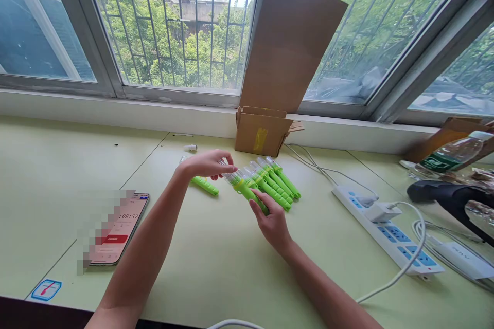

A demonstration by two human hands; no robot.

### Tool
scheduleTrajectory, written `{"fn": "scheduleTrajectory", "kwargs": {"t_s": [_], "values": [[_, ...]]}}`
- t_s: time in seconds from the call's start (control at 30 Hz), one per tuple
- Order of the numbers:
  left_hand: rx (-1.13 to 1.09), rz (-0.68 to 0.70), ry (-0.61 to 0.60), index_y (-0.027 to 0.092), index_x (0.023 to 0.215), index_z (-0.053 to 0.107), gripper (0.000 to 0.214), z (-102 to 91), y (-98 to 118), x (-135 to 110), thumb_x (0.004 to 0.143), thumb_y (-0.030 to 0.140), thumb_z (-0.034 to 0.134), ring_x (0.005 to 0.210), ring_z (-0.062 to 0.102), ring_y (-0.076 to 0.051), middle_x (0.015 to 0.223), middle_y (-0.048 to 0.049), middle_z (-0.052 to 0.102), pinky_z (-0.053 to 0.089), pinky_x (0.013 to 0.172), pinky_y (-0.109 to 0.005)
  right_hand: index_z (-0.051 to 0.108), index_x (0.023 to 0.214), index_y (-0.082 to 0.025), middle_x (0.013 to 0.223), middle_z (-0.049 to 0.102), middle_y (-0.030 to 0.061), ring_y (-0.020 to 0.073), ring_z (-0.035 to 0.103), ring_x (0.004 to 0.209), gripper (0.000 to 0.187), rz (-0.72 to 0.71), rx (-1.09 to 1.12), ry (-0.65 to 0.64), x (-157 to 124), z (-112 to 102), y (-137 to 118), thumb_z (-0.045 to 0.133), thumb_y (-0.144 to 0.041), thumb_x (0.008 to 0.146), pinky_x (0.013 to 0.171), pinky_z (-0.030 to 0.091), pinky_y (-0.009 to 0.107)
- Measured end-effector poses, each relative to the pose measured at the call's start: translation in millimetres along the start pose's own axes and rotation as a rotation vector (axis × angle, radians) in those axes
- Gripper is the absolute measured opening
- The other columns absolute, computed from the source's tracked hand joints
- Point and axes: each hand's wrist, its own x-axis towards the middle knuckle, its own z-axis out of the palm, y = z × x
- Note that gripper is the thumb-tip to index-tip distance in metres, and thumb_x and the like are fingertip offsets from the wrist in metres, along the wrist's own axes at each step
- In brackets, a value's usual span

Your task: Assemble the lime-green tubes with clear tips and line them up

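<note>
- Gripping a green tube (247,194) in the closed right hand (273,218).
- Bending the half-curled left hand (211,163) over its clear end (232,179); cannot tell whether pinching.
- Facing more green tubes (275,193) just beyond the right hand.

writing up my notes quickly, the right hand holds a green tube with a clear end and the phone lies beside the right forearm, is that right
Not quite: the phone lies beside the left forearm, as the head view shows. The right hand does hold a green tube with a clear end.
</note>
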Motion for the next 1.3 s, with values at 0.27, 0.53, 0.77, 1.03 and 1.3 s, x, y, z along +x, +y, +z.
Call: {"fn": "scheduleTrajectory", "kwargs": {"t_s": [0.27,0.53,0.77,1.03,1.3], "values": [[-0.034,0.0,0.012,0.018,0.093,0.059,0.055,-3.5,1.5,-3.3,0.068,0.066,0.056,0.056,0.055,-0.012,0.068,-0.0016,0.059,0.04,0.051,-0.023,0.055,0.092,-0.021,0.079,0.058,0.0028,0.0169,0.055,0.066,0.023,0.065,0.071,0.03,-1.7,-0.9,-2.7,0.061,-0.039,0.08,0.061,0.048,0.03],[-0.043,-0.012,0.012,0.018,0.093,0.059,0.054,-2.8,2.7,-3.9,0.067,0.066,0.056,0.057,0.055,-0.012,0.073,-0.0021,0.06,0.041,0.052,-0.023,0.054,0.11,-0.021,0.087,0.058,0.0043,0.0162,0.056,0.062,0.039,0.188,0.18,0.015,1.0,-4.7,-7.4,0.061,-0.043,0.078,0.051,0.046,0.028],[-0.075,0.002,0.009,0.017,0.094,0.058,0.054,-5.9,3.7,-6.8,0.068,0.065,0.056,0.057,0.055,-0.012,0.075,-0.0028,0.06,0.042,0.053,-0.023,0.057,0.09,-0.018,0.064,0.056,-0.0008,0.0132,0.051,0.05,0.034,0.332,0.415,0.016,5.1,-6.5,-1.3,0.071,-0.041,0.07,0.044,0.042,0.026],[-0.086,-0.003,0.001,0.018,0.095,0.059,0.055,-3.4,0.2,-4.5,0.067,0.065,0.057,0.059,0.056,-0.013,0.075,-0.0031,0.061,0.044,0.054,-0.024,0.051,0.119,-0.024,0.096,0.054,0.0041,0.0086,0.05,0.051,0.05,0.475,0.699,0.025,8.8,-9.7,-5.9,0.066,-0.041,0.074,0.038,0.038,0.023],[-0.092,0.002,-0.016,0.018,0.095,0.059,0.055,-1.8,2.4,-5.3,0.068,0.065,0.056,0.06,0.057,-0.013,0.071,-0.0025,0.06,0.044,0.056,-0.025,0.054,0.112,-0.019,0.074,0.055,0.0018,0.0088,0.045,0.045,0.045,0.622,0.783,0.006,10.6,-10.3,-3.2,0.06,-0.047,0.077,0.037,0.035,0.022]]}}
